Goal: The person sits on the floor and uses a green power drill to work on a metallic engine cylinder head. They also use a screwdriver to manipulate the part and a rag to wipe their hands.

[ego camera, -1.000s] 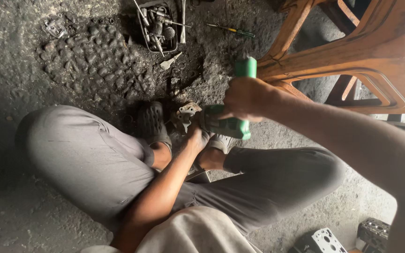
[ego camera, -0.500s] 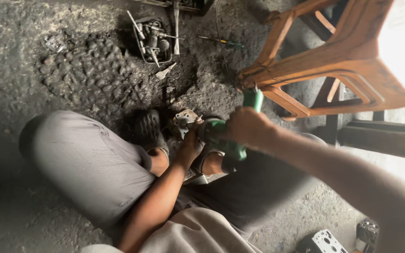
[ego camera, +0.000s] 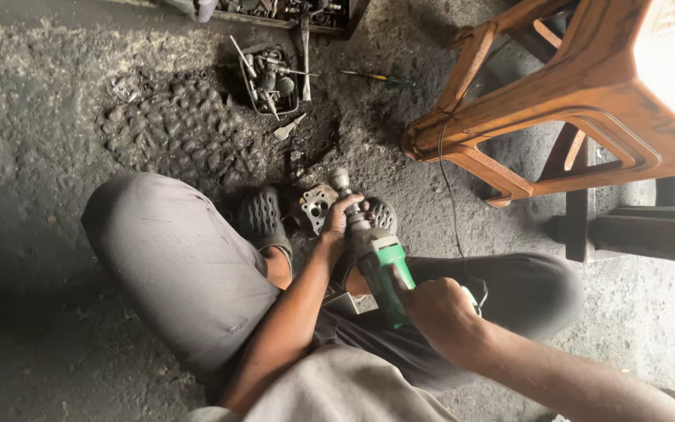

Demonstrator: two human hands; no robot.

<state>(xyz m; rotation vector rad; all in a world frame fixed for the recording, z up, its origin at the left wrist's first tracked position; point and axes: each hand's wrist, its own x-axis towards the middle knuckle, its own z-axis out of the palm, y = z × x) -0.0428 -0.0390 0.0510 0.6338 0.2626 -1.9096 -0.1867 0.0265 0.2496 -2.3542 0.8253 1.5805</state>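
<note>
Two legs dominate our view: we sit on the grimy floor [ego camera: 48, 117], knees bent, feet in dark sandals [ego camera: 262, 217] pinning a small grey metal casting [ego camera: 316, 206] between them. Next biggest, an orange plastic stool [ego camera: 587, 94] at upper right, with a dark beam [ego camera: 650, 234] beside it. Then the green grinder [ego camera: 376, 262], lying across our lap and pointing at the casting; its nose sits right above the part, contact we cannot tell. Our right hand [ego camera: 435, 309] is wrapped closed around the green rear body. Our left hand [ego camera: 345, 215] is curled tight over the grey head end, near the spindle. A thin cord [ego camera: 448, 187] runs up toward the stool. Farther off, a tray of sockets and bits [ego camera: 269, 78], and a screwdriver [ego camera: 376, 77] lying loose. Progress, as we judge it: the casting looks dull and dirty, no fresh bright metal showing, so work looks barely begun, most of it left.
</note>
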